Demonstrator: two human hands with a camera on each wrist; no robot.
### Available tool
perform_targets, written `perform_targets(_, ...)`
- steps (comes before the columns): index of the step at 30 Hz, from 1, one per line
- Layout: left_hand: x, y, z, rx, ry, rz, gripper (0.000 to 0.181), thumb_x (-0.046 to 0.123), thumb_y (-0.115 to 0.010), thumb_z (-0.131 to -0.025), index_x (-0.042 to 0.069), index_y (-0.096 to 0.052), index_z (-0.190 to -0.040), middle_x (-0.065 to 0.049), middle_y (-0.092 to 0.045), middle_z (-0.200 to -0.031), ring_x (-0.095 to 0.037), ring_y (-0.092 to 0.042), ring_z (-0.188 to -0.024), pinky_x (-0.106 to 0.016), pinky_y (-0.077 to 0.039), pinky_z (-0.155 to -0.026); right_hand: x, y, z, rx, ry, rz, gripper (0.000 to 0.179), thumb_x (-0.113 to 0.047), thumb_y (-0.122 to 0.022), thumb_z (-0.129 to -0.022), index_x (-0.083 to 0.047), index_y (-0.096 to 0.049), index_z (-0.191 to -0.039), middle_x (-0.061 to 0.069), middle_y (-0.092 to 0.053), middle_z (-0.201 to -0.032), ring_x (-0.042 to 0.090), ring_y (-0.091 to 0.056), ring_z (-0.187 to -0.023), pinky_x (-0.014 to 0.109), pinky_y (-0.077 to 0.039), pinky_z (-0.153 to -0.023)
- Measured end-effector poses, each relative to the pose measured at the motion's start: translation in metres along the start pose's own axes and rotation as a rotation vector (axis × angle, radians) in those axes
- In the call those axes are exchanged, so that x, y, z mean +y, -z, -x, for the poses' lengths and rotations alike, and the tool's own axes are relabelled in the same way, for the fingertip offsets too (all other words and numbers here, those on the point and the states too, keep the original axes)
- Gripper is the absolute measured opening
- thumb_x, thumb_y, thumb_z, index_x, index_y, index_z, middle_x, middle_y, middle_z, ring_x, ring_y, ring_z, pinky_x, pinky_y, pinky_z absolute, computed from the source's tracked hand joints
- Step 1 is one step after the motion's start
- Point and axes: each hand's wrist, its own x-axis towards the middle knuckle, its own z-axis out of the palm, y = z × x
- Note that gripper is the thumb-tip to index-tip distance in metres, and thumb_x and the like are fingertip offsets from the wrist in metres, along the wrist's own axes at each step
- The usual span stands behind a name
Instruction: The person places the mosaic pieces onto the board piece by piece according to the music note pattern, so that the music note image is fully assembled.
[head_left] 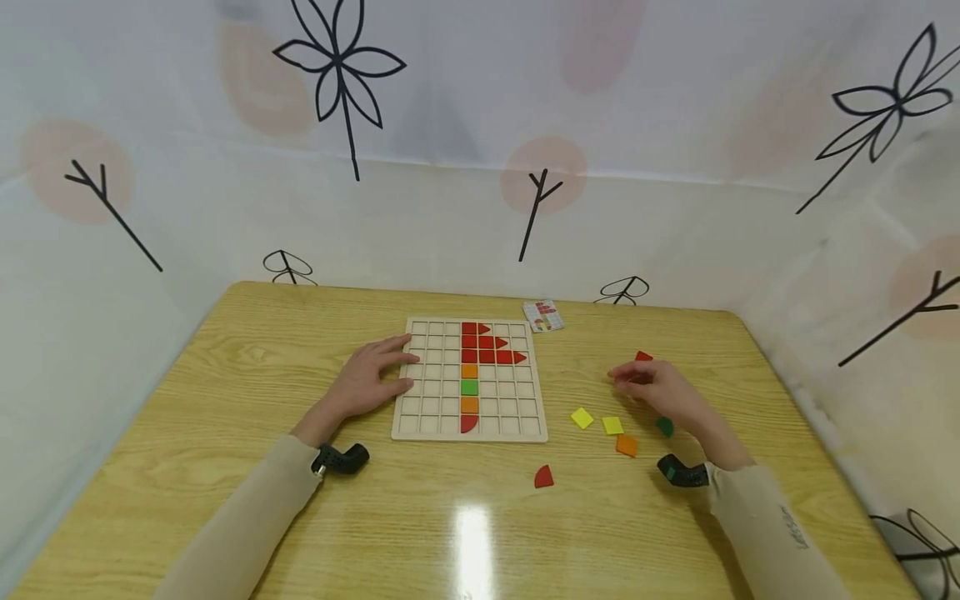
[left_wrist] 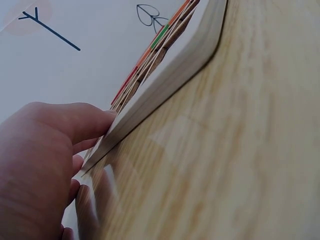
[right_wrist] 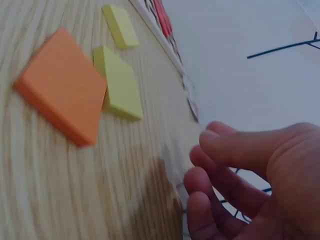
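A pale wooden grid board point(head_left: 435, 435) lies on the table with red, orange and green pieces set in some of its squares. My left hand point(head_left: 365, 377) rests at its left edge, fingers spread over the rim; the left wrist view shows the thumb point(left_wrist: 95, 122) against the board's side. Over the table to the right, my right hand point(head_left: 663, 392) hovers with loosely bent fingers and nothing visible between them. A red piece point(head_left: 643, 356) shows just behind it, partly hidden. Nearer me lie two yellow squares, one point(head_left: 582, 418) left of the other point(head_left: 612, 426), and an orange square point(right_wrist: 62, 90).
A dark green piece point(head_left: 664, 427) lies beside the right wrist. Closer to the front is a red quarter-circle point(head_left: 543, 477). A small printed pattern card point(head_left: 543, 316) sits at the board's back right corner. Patterned cloth point(head_left: 450, 225) hangs behind the table.
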Motion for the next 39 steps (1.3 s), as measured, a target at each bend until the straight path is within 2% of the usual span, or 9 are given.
perform_targets(3, 0.001, 0.000, 0.000, 0.004, -0.006, -0.004, 0.039, 0.032, -0.069, -0.094, 0.014, -0.068, -0.129, -0.011, -0.042, -0.154, -0.038, -0.038, -0.139, -0.059, -0.024, -0.113, 0.004, 0.004, 0.006, -0.039, 0.028, 0.029, 0.027, -0.016, -0.066, -0.097, -0.002, -0.070, -0.120, 0.013, -0.069, -0.115, 0.021, -0.062, -0.096, 0.024, -0.051, -0.075)
perform_targets(9, 0.003, 0.003, 0.000, 0.011, -0.014, -0.005, 0.040, 0.031, -0.069, -0.094, 0.013, -0.068, -0.130, -0.011, -0.042, -0.154, -0.039, -0.038, -0.139, -0.060, -0.024, -0.113, 0.004, 0.005, 0.015, -0.188, 0.085, -0.023, 0.028, -0.019, -0.075, -0.091, -0.008, -0.071, -0.117, 0.011, -0.063, -0.118, 0.020, -0.058, -0.096, 0.027, -0.049, -0.077)
perform_targets(14, 0.002, 0.003, 0.000, 0.025, -0.024, -0.004, 0.040, 0.030, -0.070, -0.093, 0.012, -0.068, -0.129, -0.012, -0.042, -0.154, -0.039, -0.039, -0.138, -0.060, -0.025, -0.112, -0.003, 0.002, 0.013, -0.262, 0.103, 0.049, 0.027, -0.022, -0.078, -0.087, -0.014, -0.074, -0.112, 0.007, -0.060, -0.115, 0.023, -0.051, -0.097, 0.029, -0.044, -0.082)
perform_targets(24, 0.000, -0.001, 0.000, 0.003, 0.002, -0.004, 0.039, 0.032, -0.069, -0.094, 0.015, -0.068, -0.129, -0.007, -0.041, -0.155, -0.037, -0.037, -0.140, -0.058, -0.023, -0.114, -0.003, 0.001, 0.010, -0.296, 0.075, 0.042, 0.013, -0.015, -0.077, -0.088, -0.012, -0.072, -0.100, 0.007, -0.059, -0.107, 0.025, -0.052, -0.094, 0.031, -0.045, -0.082)
perform_targets(33, -0.002, -0.001, -0.002, 0.014, -0.011, -0.003, 0.039, 0.032, -0.069, -0.094, 0.014, -0.069, -0.128, -0.008, -0.042, -0.154, -0.037, -0.038, -0.139, -0.058, -0.026, -0.113, 0.000, 0.001, 0.008, -0.281, 0.080, 0.051, 0.021, -0.011, -0.073, -0.091, -0.007, -0.068, -0.111, 0.006, -0.063, -0.110, 0.022, -0.055, -0.094, 0.027, -0.048, -0.081)
perform_targets(39, -0.003, -0.002, -0.001, 0.008, -0.001, -0.006, 0.039, 0.032, -0.069, -0.094, 0.015, -0.069, -0.128, -0.008, -0.042, -0.155, -0.036, -0.038, -0.139, -0.058, -0.025, -0.113, -0.007, -0.002, 0.007, -0.289, 0.047, 0.052, 0.019, -0.007, -0.071, -0.092, -0.004, -0.065, -0.110, 0.006, -0.061, -0.105, 0.020, -0.053, -0.090, 0.027, -0.048, -0.078)
